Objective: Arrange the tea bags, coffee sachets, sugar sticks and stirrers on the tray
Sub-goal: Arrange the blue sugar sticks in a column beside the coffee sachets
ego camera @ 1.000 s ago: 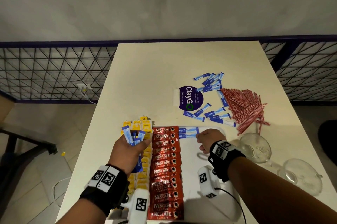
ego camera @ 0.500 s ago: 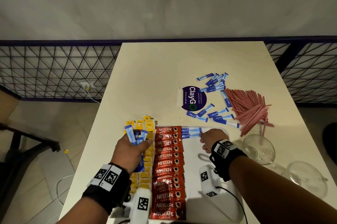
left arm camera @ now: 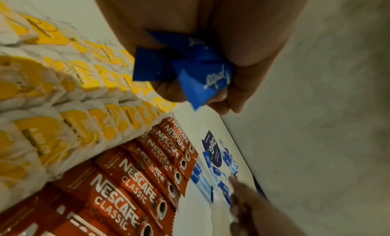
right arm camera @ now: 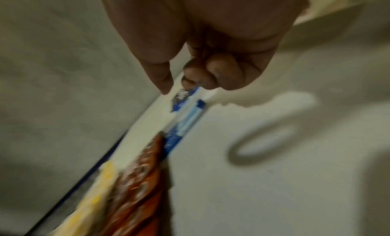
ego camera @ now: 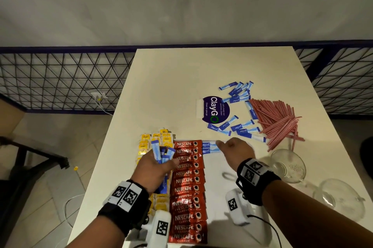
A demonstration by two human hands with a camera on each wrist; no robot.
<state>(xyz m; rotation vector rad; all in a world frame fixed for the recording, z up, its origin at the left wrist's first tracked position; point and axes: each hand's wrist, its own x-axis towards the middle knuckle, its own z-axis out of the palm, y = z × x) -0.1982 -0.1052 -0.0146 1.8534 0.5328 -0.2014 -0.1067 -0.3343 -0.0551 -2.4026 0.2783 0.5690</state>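
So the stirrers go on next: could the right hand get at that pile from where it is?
Probably yes: the stirrers lie loose on the table beyond the right hand, nothing between them except scattered sugar sticks.

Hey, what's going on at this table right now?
A person is laying out drink supplies on a white tray. Yellow tea bags and red coffee sachets already sit in rows on it. The left hand grips a bunch of blue sugar sticks, while the right hand places sticks beside the sachets, where two sugar sticks lie. More blue sticks, the red stirrers and two glass cups are on the table beyond the tray.
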